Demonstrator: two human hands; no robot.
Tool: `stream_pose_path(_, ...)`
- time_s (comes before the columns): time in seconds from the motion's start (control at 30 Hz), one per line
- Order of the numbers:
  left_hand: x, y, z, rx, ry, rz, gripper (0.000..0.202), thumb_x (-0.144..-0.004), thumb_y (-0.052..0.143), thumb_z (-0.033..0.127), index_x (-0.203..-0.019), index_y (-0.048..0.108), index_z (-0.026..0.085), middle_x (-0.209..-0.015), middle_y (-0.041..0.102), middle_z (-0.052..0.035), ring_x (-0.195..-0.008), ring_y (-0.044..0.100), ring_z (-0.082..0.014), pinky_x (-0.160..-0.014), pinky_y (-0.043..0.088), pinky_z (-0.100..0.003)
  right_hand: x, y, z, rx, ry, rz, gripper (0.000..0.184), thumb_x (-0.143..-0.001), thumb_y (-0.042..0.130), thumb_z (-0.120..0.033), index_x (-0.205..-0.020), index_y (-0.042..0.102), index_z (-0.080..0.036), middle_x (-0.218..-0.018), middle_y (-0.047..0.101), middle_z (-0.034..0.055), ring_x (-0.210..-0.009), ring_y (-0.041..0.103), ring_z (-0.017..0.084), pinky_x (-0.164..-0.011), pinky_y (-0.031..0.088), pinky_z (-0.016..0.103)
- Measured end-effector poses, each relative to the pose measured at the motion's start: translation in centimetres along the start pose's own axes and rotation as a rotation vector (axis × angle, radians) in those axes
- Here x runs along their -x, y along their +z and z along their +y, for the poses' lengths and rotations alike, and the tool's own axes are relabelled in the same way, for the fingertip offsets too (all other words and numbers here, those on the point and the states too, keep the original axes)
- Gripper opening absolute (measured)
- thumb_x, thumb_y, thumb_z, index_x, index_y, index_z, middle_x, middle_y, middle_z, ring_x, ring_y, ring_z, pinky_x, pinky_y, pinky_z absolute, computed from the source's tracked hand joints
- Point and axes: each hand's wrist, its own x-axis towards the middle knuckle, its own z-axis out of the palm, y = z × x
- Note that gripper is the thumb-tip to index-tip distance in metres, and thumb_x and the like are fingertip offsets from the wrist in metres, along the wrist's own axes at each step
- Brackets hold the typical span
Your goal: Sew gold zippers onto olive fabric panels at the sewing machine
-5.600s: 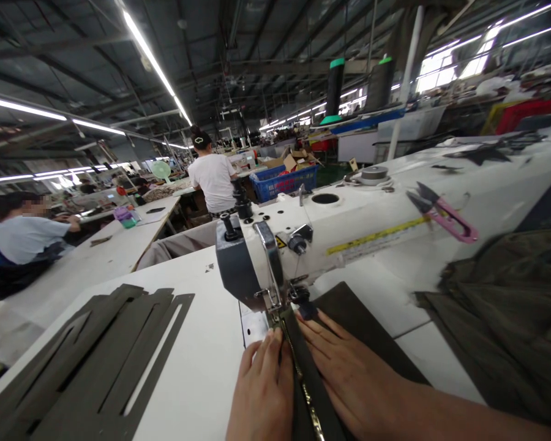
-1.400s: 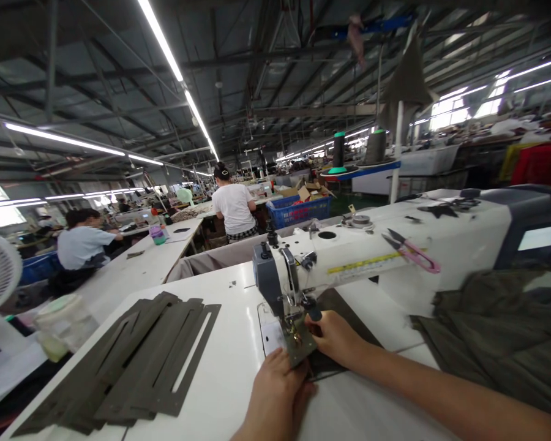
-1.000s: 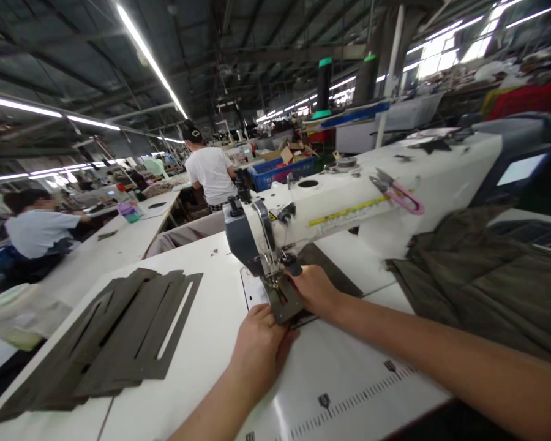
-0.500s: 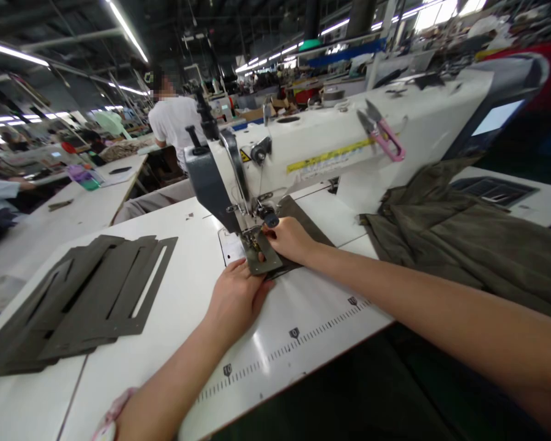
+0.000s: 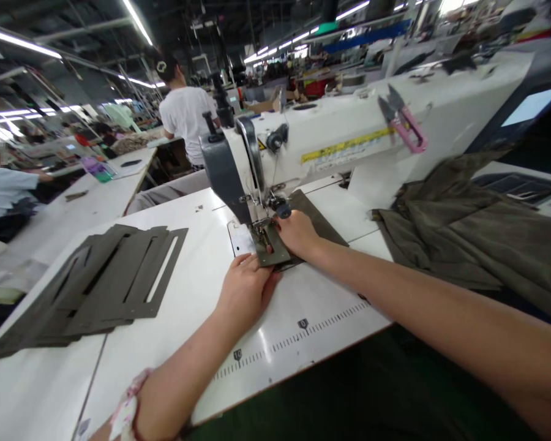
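A dark olive fabric piece (image 5: 274, 252) with a slot lies under the presser foot of a white sewing machine (image 5: 344, 138). My left hand (image 5: 245, 285) grips its near left corner, and a fingertip shows through the slot from beneath. Against the right side of the piece, close by the needle, my right hand (image 5: 298, 234) is closed with its fingers curled on the cloth; its fingertips are partly hidden by the machine head. More olive cloth (image 5: 319, 217) extends behind my right hand, flat on the machine bed.
Several slotted olive pieces (image 5: 114, 278) lie in an overlapping stack on the left. Bunched olive cloth (image 5: 463, 226) sits at the right. Pink thread snips (image 5: 404, 122) rest on the machine arm. A ruler scale (image 5: 303, 324) runs along the front edge. A person (image 5: 186, 119) stands beyond the table.
The whole view has shifted, so the machine and stack appear slightly to the right and higher. Both hands stay at the fabric piece by the needle, in nearly the same grip.
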Motion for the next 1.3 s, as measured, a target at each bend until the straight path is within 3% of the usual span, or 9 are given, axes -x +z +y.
stream_pose_path(0.13,1.4,-0.9,0.1,-0.008,-0.107,0.156,0.014,-0.086,0.054,0.026,-0.077,0.059,0.016,-0.078,0.062,-0.0054,-0.071,0.058,-0.0198,-0.066,0.049,-0.037,3.3,-0.4,0.7,-0.085,-0.206,0.088,0.011,-0.083,0.055,-0.015,-0.088,0.065,-0.014,-0.094,0.064,0.0082,-0.091,0.058,0.020,-0.081,0.045,0.028)
stream_pose_path(0.2,1.7,-1.0,-0.1,-0.020,-0.167,0.203,0.018,-0.082,0.060,0.031,-0.089,0.058,0.013,-0.091,0.062,-0.0103,-0.080,0.059,-0.0237,-0.068,0.052,-0.040,5.3,-0.3,0.9,-0.127,-0.337,0.120,0.012,-0.079,0.062,-0.016,-0.091,0.065,-0.016,-0.104,0.062,0.0060,-0.099,0.054,0.019,-0.088,0.042,0.029)
stream_pose_path(0.3,1.7,-0.7,-0.9,0.007,-0.050,0.134,0.024,-0.086,0.055,0.024,-0.107,0.057,0.013,-0.111,0.060,-0.0136,-0.100,0.059,-0.0257,-0.086,0.050,-0.044,7.5,0.2,0.9,-0.223,-0.546,0.195,0.018,-0.081,0.060,-0.016,-0.098,0.064,-0.013,-0.105,0.062,0.0087,-0.102,0.054,0.022,-0.092,0.043,0.035)
stream_pose_path(0.37,1.6,-0.5,-1.3,0.016,0.079,0.069,0.022,-0.090,0.046,0.017,-0.106,0.060,0.013,-0.112,0.062,-0.0119,-0.104,0.058,-0.0232,-0.095,0.046,-0.044,8.0,0.5,0.9,-0.258,-0.611,0.225,0.021,-0.082,0.054,-0.010,-0.101,0.063,-0.010,-0.104,0.063,0.0114,-0.102,0.055,0.024,-0.093,0.043,0.040)
stream_pose_path(0.57,1.3,-0.8,-1.5,-0.100,0.215,0.031,0.029,-0.092,0.035,0.011,-0.102,0.062,0.010,-0.107,0.064,-0.0141,-0.101,0.061,-0.0221,-0.093,0.048,-0.045,7.7,0.4,0.8,-0.270,-0.582,0.152,0.026,-0.084,0.050,-0.008,-0.107,0.061,-0.011,-0.114,0.060,0.0123,-0.110,0.052,0.025,-0.097,0.041,0.042)
stream_pose_path(0.87,0.2,-0.4,-2.3,-0.196,0.235,0.052,0.031,-0.093,0.032,0.010,-0.092,0.063,0.013,-0.098,0.066,-0.0120,-0.092,0.064,-0.0189,-0.090,0.049,-0.042,6.8,0.1,1.1,-0.292,-0.563,0.077,0.030,-0.083,0.049,-0.008,-0.111,0.060,-0.013,-0.120,0.056,0.0118,-0.115,0.048,0.024,-0.101,0.037,0.042)
stream_pose_path(1.3,-1.1,0.4,-4.2,-0.177,0.194,0.058,0.027,-0.091,0.035,0.008,-0.091,0.061,0.015,-0.095,0.065,-0.0108,-0.086,0.064,-0.0191,-0.086,0.052,-0.040,4.1,0.8,1.4,-0.337,-0.596,0.135,0.030,-0.082,0.045,-0.008,-0.107,0.060,-0.012,-0.113,0.059,0.0121,-0.110,0.052,0.023,-0.097,0.041,0.039)
